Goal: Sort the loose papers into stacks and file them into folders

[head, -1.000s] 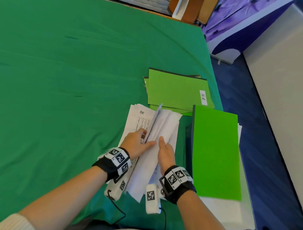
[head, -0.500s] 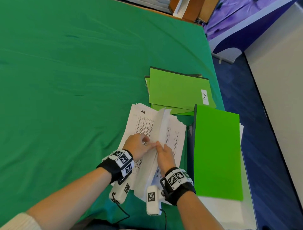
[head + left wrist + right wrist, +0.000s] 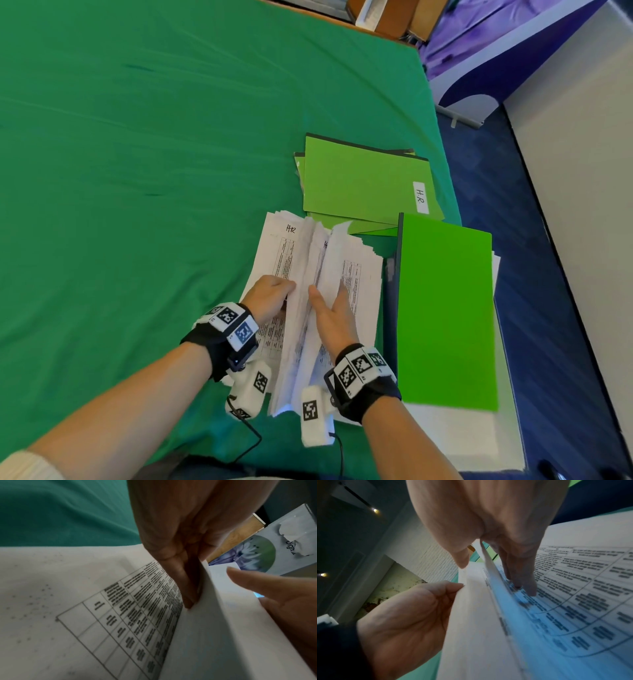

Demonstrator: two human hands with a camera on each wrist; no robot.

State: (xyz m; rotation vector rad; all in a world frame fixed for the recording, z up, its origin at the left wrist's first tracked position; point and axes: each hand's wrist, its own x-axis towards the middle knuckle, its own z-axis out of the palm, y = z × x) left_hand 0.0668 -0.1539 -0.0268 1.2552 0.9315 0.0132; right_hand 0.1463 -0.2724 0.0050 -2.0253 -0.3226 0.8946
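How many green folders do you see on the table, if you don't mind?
2 clearly: labelled folder beyond the papers; bright folder beside them. More appear stacked under the labelled one.

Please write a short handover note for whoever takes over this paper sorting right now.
Left hand pinches lifted sheets of the paper pile. Right hand lies flat, fingers straight, on the sheets already turned to the right.
Closed folders, the top one labelled H.R., lie beyond the pile; another folder lies to the right, on white sheets.
Done: pile partly leafed through.
Left: finish sorting, then file the stacks.
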